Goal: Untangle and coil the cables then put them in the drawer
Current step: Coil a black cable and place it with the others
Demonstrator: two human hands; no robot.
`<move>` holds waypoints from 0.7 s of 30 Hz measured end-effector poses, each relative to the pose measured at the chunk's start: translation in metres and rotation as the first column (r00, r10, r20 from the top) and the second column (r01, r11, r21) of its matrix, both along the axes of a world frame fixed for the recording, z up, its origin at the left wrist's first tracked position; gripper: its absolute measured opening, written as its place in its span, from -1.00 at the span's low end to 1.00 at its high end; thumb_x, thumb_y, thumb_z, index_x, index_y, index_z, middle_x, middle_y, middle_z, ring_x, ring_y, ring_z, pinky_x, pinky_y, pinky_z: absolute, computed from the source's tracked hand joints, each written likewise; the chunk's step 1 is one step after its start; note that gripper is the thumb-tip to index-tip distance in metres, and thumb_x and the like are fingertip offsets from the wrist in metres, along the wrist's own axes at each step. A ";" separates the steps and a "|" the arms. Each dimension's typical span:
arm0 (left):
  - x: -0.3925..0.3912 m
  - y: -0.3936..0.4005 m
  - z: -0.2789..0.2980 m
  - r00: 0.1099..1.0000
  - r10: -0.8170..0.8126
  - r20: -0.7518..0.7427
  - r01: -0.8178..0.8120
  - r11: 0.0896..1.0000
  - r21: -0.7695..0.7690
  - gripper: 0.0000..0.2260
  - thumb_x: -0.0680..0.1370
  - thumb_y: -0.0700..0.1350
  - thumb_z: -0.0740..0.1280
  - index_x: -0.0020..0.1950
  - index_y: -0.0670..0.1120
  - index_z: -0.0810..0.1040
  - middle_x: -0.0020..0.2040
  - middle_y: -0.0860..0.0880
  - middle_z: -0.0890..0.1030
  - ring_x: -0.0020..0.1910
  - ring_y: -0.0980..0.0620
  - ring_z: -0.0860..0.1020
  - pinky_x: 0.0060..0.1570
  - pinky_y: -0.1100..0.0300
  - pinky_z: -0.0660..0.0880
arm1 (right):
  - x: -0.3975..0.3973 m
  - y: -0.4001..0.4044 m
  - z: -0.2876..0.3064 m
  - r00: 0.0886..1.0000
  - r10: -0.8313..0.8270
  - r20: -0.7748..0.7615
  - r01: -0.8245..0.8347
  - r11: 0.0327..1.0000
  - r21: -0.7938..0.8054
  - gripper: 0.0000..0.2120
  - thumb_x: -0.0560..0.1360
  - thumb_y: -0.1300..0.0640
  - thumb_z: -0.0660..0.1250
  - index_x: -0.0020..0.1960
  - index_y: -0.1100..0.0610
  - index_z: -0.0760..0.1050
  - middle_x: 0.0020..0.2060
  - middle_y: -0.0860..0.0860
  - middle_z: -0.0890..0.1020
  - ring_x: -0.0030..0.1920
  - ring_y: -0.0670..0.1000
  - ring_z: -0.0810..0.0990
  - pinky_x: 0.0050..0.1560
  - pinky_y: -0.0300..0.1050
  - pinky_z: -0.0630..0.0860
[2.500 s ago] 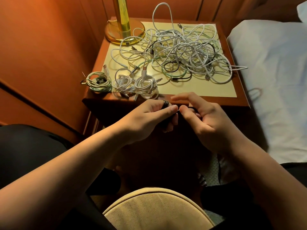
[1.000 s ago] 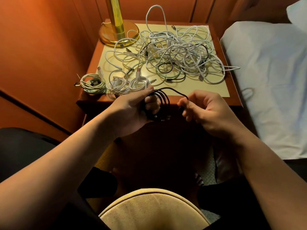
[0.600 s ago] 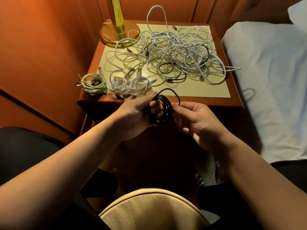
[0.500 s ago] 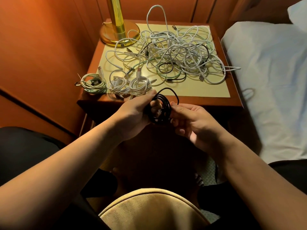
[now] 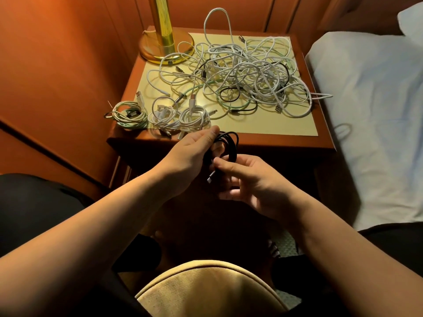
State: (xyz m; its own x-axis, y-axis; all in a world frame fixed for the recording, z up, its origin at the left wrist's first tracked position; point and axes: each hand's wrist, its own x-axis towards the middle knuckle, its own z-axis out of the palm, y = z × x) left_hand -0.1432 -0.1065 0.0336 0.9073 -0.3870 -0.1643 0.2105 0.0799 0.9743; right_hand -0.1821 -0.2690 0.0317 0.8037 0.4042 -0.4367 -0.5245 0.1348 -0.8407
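From my head camera, my left hand (image 5: 194,152) holds the black cable (image 5: 230,145), wound into a small ring, in front of the bench (image 5: 251,143). My left fingers are curled tight around one side of the ring. Half a second ago my right hand (image 5: 249,181) touched the ring's side. Now it has dropped a bit lower, and its fingers pinch the loose end with the silver plug (image 5: 211,177), which I could not see before. Three coiled cables (image 5: 160,115) sit in a row at the bench's front left edge. The big white tangle (image 5: 240,74) has not moved. The gold lamp (image 5: 166,45) stands behind it.
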 end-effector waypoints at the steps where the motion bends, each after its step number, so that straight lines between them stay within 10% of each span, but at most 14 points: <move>1: 0.000 0.000 -0.002 1.000 0.008 -0.002 -0.008 1.000 0.011 -0.60 0.75 -0.02 0.09 -0.27 -0.06 0.42 -0.35 0.01 0.42 -0.35 0.05 0.35 -0.34 0.27 0.35 | 0.001 0.000 -0.001 1.000 -0.028 -0.009 0.028 1.000 0.009 -0.88 0.49 0.05 0.46 -0.03 0.06 0.72 -0.07 0.07 0.74 -0.05 0.06 0.67 -0.06 -0.01 0.67; 8: 0.004 0.003 -0.003 0.988 0.014 0.151 -0.042 0.982 0.182 -0.59 0.75 -0.07 0.07 -0.28 -0.06 0.41 -0.41 0.09 0.41 -0.32 0.08 0.39 -0.26 0.32 0.38 | -0.001 0.004 -0.010 0.979 -0.198 0.040 0.202 0.968 -0.147 -0.54 0.42 0.39 0.55 0.24 0.16 0.50 0.00 0.21 0.74 -0.04 0.15 0.77 -0.15 0.07 0.72; 13: 0.001 0.005 -0.003 0.998 -0.039 0.052 0.030 0.987 0.156 -0.63 0.75 -0.10 0.10 -0.25 -0.12 0.39 -0.44 0.08 0.36 -0.42 0.12 0.33 -0.38 0.34 0.32 | 0.003 -0.006 -0.015 0.988 0.090 0.126 -0.022 0.886 -0.463 -0.82 0.38 0.30 0.62 -0.11 0.23 0.64 -0.30 0.07 0.71 -0.26 0.04 0.74 -0.23 -0.04 0.70; 21: -0.006 0.004 -0.013 0.980 -0.195 0.038 0.168 0.914 0.368 -0.68 0.73 -0.01 0.17 -0.07 -0.22 0.50 -0.32 0.02 0.38 -0.38 0.20 0.35 -0.33 0.34 0.32 | 0.000 -0.003 -0.030 0.931 0.364 0.035 -0.224 0.644 -0.732 -0.81 0.37 0.16 0.67 -0.21 0.15 0.66 -0.21 0.02 0.75 -0.25 0.01 0.76 -0.12 0.02 0.73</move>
State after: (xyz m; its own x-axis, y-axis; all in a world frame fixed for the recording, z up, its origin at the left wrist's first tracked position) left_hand -0.1493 -0.1023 0.0211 0.8418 -0.4728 -0.2605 0.1156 -0.3134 0.9426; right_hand -0.1824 -0.2715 0.0020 0.7837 0.2588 -0.5646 -0.2752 -0.6702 -0.6893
